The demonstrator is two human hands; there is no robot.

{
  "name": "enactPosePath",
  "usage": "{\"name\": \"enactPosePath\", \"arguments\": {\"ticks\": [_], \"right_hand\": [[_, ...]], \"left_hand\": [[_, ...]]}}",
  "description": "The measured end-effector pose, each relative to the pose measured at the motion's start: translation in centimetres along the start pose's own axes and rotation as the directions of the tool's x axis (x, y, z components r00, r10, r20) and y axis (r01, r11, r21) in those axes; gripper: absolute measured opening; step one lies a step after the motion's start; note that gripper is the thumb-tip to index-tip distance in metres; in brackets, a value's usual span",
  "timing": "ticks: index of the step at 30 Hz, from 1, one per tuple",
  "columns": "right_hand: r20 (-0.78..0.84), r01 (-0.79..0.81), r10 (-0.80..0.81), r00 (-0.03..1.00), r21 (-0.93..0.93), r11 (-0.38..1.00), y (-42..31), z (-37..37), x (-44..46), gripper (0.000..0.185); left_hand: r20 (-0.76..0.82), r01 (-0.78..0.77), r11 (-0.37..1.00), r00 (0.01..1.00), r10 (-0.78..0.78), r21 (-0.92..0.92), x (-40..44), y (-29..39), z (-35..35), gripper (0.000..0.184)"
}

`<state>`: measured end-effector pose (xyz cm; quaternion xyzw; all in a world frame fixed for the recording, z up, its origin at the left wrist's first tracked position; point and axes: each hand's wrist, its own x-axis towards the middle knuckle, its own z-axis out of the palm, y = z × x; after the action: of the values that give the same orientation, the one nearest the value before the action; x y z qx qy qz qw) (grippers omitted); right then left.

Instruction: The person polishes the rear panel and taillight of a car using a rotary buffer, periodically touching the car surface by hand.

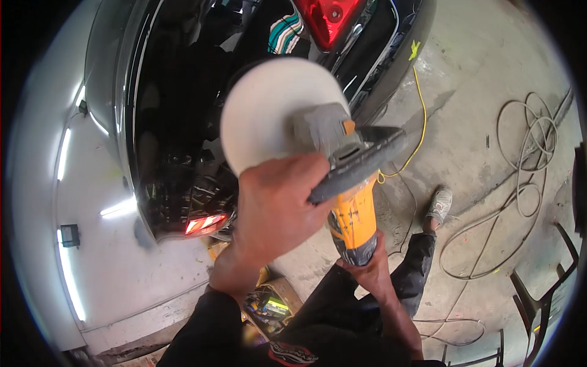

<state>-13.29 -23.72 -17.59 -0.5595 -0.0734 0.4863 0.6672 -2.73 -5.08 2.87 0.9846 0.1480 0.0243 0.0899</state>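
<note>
A yellow and black polisher (356,214) is in both my hands. My left hand (275,205) is wrapped around its dark front handle (361,162), near the grey head. Lower down, my right hand (370,272) closes around the rear end of the yellow body. The round white pad (263,113) looks blurred and faces the glossy black car (177,104); whether it touches the paint I cannot tell. A red tail light (330,24) is beyond the pad, and a lit-looking red and white lamp (206,224) sits at the car's lower corner.
A striped cloth (285,33) lies on the car. A yellow cord (423,116) runs along the concrete floor near coiled hose (449,244). An open box (292,293) of small items stands below me, and a dark metal frame (535,303) is at right.
</note>
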Motion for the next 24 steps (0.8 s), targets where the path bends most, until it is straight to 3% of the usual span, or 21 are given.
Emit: {"name": "enactPosePath", "arguments": {"ticks": [8,17,20,24], "right_hand": [[0.134,-0.149,0.135,0.982,0.100,0.984,2.5,2.9,-1.8,0.099],[0.118,-0.128,0.095,0.988,0.313,0.941,3.3,3.7,-0.2,0.091],[0.101,-0.080,0.045,0.994,0.383,0.920,1.9,4.1,0.1,0.088],[0.175,-0.135,0.062,0.983,0.441,0.887,0.9,4.2,-0.3,0.084]], "left_hand": [[0.203,0.000,0.993,0.979,-0.025,0.122,-2.4,1.2,0.2,0.023],[0.221,-0.083,0.985,0.974,0.047,0.154,-0.3,3.0,1.7,0.025],[0.355,-0.196,0.957,0.928,0.111,0.212,0.7,3.5,1.7,0.021],[0.412,-0.267,0.927,0.900,0.142,0.262,2.1,4.7,2.6,0.019]]}}
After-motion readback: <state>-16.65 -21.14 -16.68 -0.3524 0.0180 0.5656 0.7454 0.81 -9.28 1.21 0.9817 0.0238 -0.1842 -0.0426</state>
